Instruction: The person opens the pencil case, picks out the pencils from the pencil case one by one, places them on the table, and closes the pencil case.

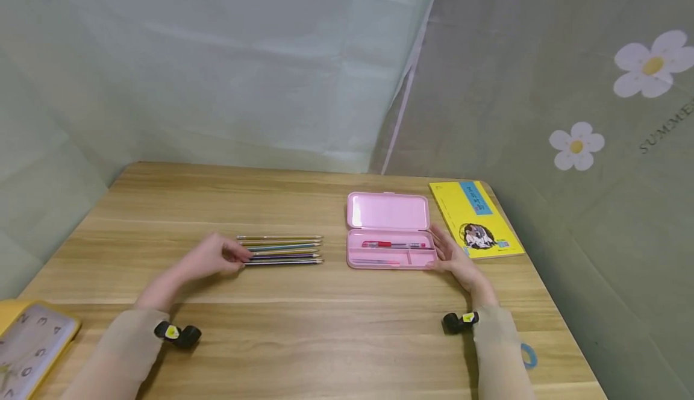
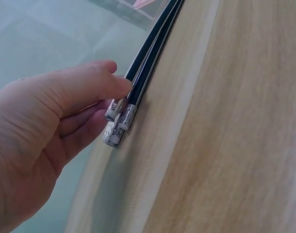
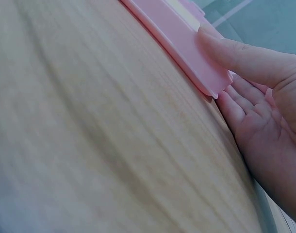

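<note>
In the head view a row of several pencils (image 1: pixel 284 249) lies on the table, eraser ends to the left. My left hand (image 1: pixel 217 255) pinches a dark pencil (image 2: pixel 147 54) near its eraser end, thumb on top and fingers beneath; other eraser ends sit right against it in the left wrist view. A pink pencil case (image 1: pixel 353 249) stands with its lid (image 1: pixel 387 211) raised at the back. My right hand (image 1: pixel 455 261) holds the case's right end, thumb at the near corner, fingers along the side. Inside lie a red pen (image 1: pixel 385 244) and a slim pinkish item (image 1: pixel 376 262).
A yellow book (image 1: pixel 452 207) lies to the right, just behind my right hand. At the left edge is a yellow-framed clock (image 1: pixel 40 340). A blue ring-shaped thing (image 1: pixel 529 356) shows beside my right sleeve. Cloth curtains (image 1: pixel 244 75) hang behind the wooden table (image 1: pixel 303 340).
</note>
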### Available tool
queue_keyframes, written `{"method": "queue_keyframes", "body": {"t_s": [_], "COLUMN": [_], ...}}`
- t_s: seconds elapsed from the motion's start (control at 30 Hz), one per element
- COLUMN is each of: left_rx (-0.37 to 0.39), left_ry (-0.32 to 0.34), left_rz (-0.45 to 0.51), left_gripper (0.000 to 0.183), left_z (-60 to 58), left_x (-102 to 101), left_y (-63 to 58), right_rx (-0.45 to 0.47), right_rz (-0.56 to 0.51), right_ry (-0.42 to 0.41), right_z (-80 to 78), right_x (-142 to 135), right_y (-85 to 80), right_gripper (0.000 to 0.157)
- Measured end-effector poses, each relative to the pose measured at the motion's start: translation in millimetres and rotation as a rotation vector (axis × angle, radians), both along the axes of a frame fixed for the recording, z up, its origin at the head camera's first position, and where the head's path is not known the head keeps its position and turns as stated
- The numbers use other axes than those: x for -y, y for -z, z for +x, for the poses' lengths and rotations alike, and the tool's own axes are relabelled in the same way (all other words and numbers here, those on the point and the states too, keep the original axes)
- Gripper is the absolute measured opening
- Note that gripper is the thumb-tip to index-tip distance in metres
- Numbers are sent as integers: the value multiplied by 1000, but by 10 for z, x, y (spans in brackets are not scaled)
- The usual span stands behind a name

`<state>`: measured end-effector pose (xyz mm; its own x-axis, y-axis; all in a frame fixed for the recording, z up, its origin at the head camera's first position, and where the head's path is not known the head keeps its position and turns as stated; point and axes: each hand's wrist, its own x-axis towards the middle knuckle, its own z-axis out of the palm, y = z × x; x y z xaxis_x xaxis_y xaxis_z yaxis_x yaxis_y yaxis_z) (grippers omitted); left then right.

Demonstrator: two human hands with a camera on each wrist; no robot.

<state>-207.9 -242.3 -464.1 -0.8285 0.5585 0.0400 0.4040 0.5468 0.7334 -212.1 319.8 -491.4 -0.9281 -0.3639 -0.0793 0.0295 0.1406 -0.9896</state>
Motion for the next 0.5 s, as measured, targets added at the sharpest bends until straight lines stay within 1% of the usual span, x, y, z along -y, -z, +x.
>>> {"method": "queue_keyframes", "body": {"t_s": [0.23, 0.5], "left_rx": [-2, -38], "left_ry": [3, 1], "left_rz": [-21, -47], "left_gripper": [19, 22], "left_z": [-4, -13], "left_x": [-8, -5], "left_y": [-5, 16], "right_rx": [1, 0], "right_rz": [5, 7], "right_ry": [-2, -6], "right_z": [-13, -16], "right_x": [-12, -19], "right_y": [18, 20], "right_gripper": [101, 101]}}
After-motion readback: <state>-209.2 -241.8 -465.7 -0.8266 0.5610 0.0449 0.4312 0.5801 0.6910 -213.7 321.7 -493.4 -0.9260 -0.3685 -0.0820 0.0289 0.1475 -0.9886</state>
